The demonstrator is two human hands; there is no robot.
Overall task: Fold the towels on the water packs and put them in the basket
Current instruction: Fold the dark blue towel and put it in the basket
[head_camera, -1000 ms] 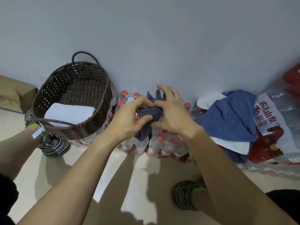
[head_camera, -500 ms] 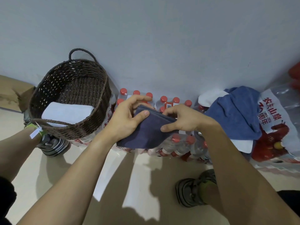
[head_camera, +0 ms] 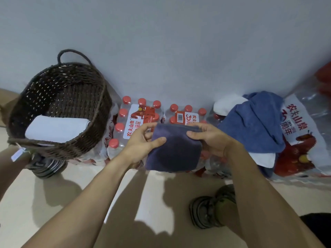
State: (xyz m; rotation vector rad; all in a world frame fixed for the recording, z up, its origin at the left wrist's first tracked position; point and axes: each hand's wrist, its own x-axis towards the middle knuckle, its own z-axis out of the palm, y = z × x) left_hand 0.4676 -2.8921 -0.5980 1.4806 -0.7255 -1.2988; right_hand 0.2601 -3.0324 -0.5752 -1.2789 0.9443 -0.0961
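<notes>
Left hand point(head_camera: 141, 142): grips the towel's point(head_camera: 174, 151) left edge.
Right hand point(head_camera: 211, 140): grips its right edge.
Basket point(head_camera: 100, 111): white towel point(head_camera: 55, 128) inside.

A home storage corner: shrink-wrapped water packs point(head_camera: 141, 120) stacked on the floor against a bare wall point(head_camera: 179, 42), beside a wicker basket point(head_camera: 59, 147).

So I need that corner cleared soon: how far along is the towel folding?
Done: one folded white towel lies in the dark woven basket. In hand: the left hand and right hand grip a folded dark navy towel over the red-capped water bottle packs, not yet in the basket. Left: a crumpled blue towel and white cloth heaped on the right.
</notes>
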